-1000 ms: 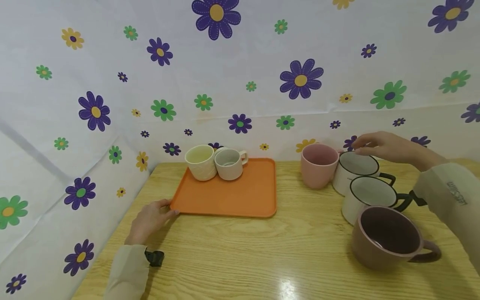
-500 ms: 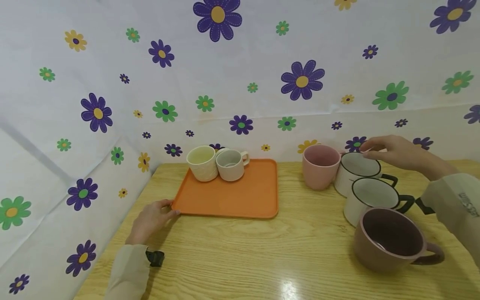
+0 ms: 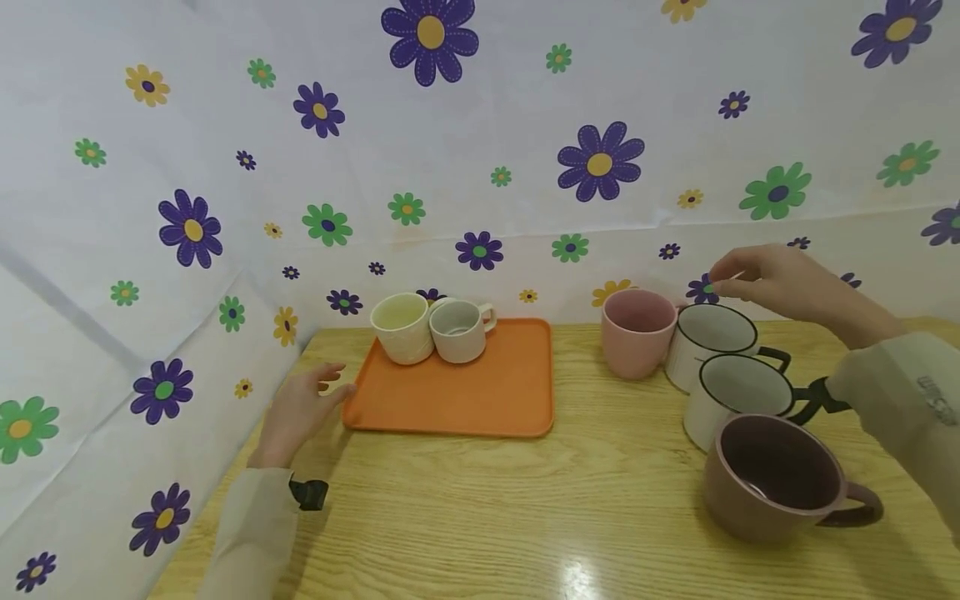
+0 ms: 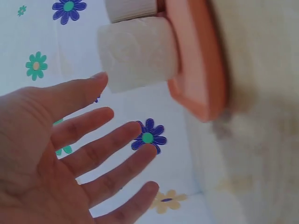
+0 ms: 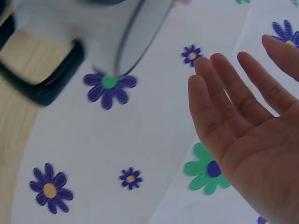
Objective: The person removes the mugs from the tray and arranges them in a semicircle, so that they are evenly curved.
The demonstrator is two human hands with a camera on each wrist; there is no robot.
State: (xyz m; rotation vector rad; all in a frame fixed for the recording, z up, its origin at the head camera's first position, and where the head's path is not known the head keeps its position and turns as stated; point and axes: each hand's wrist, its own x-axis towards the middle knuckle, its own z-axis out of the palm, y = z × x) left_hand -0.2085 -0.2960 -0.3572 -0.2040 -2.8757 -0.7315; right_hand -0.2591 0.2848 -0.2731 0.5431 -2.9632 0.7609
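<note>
My left hand [image 3: 297,410] hovers at the near left corner of an orange tray [image 3: 457,404], fingers spread and holding nothing. Two cups stand side by side at the tray's back left: a cream textured cup [image 3: 403,333] and a smaller whitish cup [image 3: 457,333] with its handle to the right. In the left wrist view the cream cup [image 4: 138,53] shows beyond my thumb. Over at the right, my right hand [image 3: 780,283] is raised above and behind a white enamel mug [image 3: 686,357] with a black rim, its fingers relaxed around nothing.
A pink mug [image 3: 636,337] stands left of that enamel mug. In front of it come a second white enamel mug [image 3: 708,412] with a dark handle and a large mauve mug [image 3: 750,500]. Flower-printed cloth [image 3: 510,108] hangs behind the wooden table [image 3: 465,517].
My left hand has let go of the tray's corner and lifted slightly away, its fingers opening. My right hand has risen a little above the enamel mug. Tray and mugs stay put.
</note>
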